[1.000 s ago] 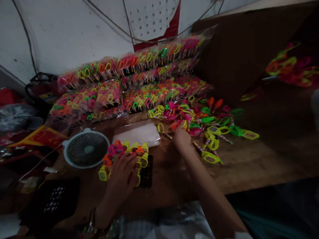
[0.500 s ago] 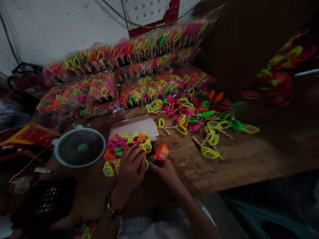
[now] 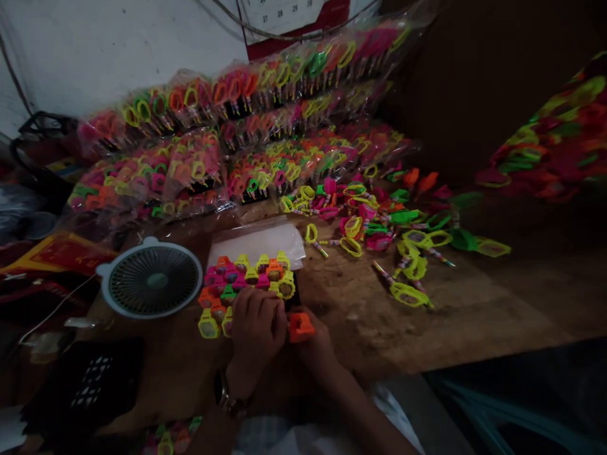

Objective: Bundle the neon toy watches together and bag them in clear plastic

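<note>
**While the left hand covers the batch, the right grips an orange piece**

Where the two hands meet at the near edge of the wooden table (image 3: 450, 316), the orange piece (image 3: 300, 327) sits pinched in the right hand (image 3: 317, 346). Its fingers are closed round the lower part, so only the top shows. That piece lies just right of the left hand (image 3: 256, 328), all but touching its knuckles, and just below the near right corner of the cluster of toys (image 3: 246, 278).

The left hand lies palm down on the near side of that cluster, fingers bent over the nearest pieces. I cannot tell whether it grips any of them or merely presses on them. A wristwatch (image 3: 225, 395) shows on that wrist.

The orange piece is small, blocky and bright neon, with a flat, roughly square top. The cluster is a tight block of like pieces in yellow, pink, orange and green, set in rows, several with a round face in the middle.

Behind the cluster lies a clear plastic bag (image 3: 258, 243), flat on the wood. A small round fan (image 3: 152, 280) stands just to its left. Loose neon toys (image 3: 379, 221) are scattered to the right, well apart from the hands, and packed bags (image 3: 213, 158) of the same bright goods are stacked along the wall.
</note>
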